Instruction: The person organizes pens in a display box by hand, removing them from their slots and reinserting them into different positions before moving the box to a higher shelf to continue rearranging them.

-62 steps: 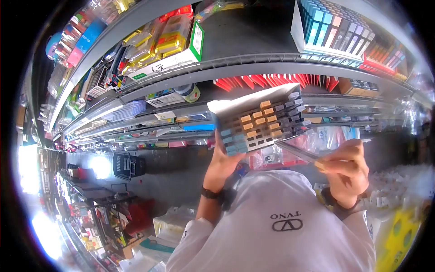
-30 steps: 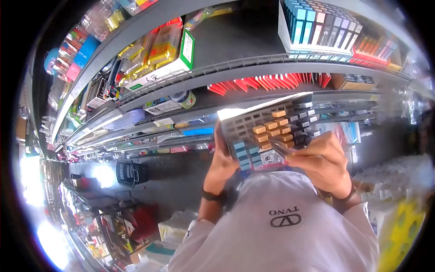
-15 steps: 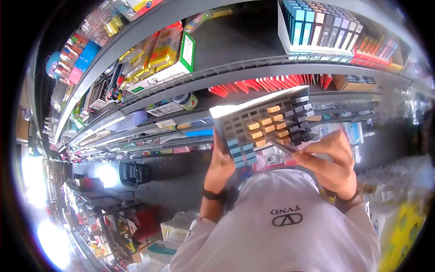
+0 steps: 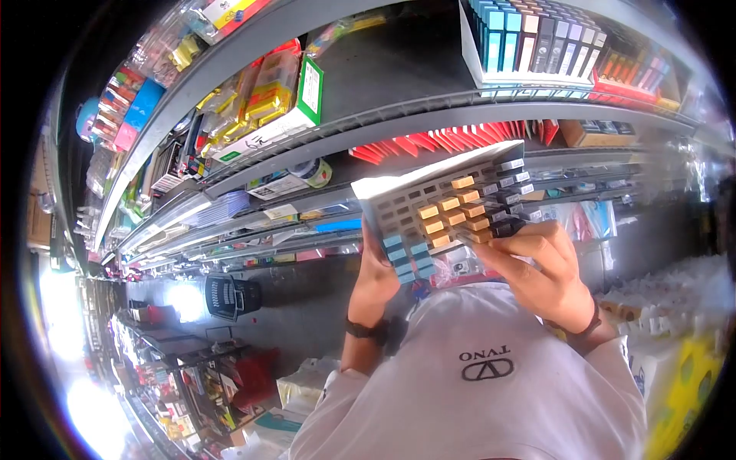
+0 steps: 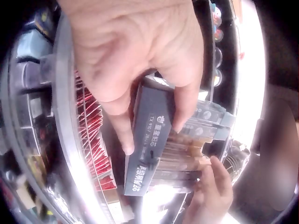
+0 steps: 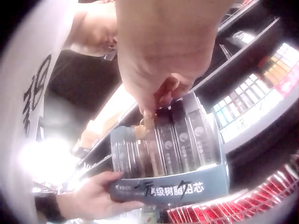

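Observation:
My left hand point(image 4: 374, 280) grips a dark blue-grey display box point(image 5: 152, 126) of pencil lead tubes, with fingers and thumb on its opposite sides in the left wrist view. The box is tilted, its slotted insert point(image 4: 402, 211) facing me. Blue-capped tubes point(image 4: 410, 261), orange-capped tubes point(image 4: 452, 217) and black-capped tubes point(image 4: 506, 192) stand in its slots. With fingertips right at the orange caps, my right hand point(image 4: 544, 268) pinches the end of a lead tube point(image 6: 154, 147), which sits low among the others in the right wrist view.
Shelves run across the front. The upper one bears a box of pastel-coloured packs point(image 4: 529, 42) and a white carton with yellow packets point(image 4: 310, 92). Red packets point(image 4: 437, 142) hang behind the display box. A black basket point(image 4: 232, 297) stands on the floor to the left.
My right hand has come left to the display box, and the clear lead tube it holds has gone down into a slot in the orange-capped group. The left hand keeps its grip on the box.

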Action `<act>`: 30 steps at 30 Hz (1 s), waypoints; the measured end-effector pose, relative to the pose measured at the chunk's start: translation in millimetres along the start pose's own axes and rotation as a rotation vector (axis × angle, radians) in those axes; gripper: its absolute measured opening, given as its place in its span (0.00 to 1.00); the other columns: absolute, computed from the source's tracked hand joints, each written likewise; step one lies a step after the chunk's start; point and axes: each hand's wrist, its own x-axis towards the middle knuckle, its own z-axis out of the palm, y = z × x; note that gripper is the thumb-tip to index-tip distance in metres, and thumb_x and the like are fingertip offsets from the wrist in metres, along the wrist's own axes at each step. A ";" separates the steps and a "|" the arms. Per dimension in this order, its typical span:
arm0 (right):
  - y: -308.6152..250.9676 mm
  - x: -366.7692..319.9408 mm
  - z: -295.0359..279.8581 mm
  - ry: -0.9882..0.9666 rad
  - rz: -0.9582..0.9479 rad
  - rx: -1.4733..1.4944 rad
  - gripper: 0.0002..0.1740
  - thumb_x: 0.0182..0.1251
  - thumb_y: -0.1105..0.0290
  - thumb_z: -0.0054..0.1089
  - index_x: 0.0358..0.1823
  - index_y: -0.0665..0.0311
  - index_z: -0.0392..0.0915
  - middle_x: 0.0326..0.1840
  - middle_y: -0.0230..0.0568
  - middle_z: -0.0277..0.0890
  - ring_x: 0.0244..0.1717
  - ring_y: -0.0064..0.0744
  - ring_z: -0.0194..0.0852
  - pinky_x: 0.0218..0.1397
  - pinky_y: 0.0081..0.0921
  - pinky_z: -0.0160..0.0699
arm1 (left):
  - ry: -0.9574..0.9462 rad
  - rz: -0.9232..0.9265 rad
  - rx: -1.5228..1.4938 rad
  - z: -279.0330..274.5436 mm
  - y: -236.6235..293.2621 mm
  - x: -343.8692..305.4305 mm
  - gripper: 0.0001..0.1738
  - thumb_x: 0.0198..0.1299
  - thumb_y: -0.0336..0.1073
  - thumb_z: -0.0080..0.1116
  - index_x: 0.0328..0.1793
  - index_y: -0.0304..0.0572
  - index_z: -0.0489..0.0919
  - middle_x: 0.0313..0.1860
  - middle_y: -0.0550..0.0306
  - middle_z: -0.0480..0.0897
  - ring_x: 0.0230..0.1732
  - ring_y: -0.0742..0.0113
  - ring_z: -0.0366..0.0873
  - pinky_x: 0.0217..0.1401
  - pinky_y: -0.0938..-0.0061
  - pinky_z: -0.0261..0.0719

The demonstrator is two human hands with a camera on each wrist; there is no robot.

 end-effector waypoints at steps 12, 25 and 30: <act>1.9 -4.5 10.7 0.029 -0.052 -0.209 0.23 0.50 0.69 0.79 0.52 0.48 0.92 0.62 0.23 0.76 0.59 0.32 0.71 0.52 0.29 0.74 | -0.034 0.022 0.040 -8.9 -13.4 2.1 0.43 0.79 0.57 0.54 0.91 0.52 0.51 0.86 0.43 0.64 0.83 0.36 0.67 0.77 0.28 0.72; 0.7 8.8 13.0 0.029 0.041 -0.066 0.22 0.53 0.68 0.82 0.51 0.52 0.86 0.52 0.27 0.80 0.51 0.37 0.76 0.53 0.35 0.75 | 0.077 -0.024 0.111 19.0 -6.8 6.1 0.67 0.50 0.19 0.78 0.91 0.54 0.47 0.80 0.49 0.69 0.78 0.50 0.72 0.68 0.50 0.87; -0.1 11.0 16.6 -0.064 0.029 -0.022 0.22 0.56 0.70 0.78 0.54 0.54 0.85 0.51 0.28 0.80 0.50 0.37 0.76 0.51 0.35 0.74 | 0.057 -0.042 0.151 21.4 -4.7 4.7 0.68 0.47 0.17 0.77 0.91 0.50 0.47 0.80 0.51 0.69 0.77 0.58 0.73 0.66 0.64 0.86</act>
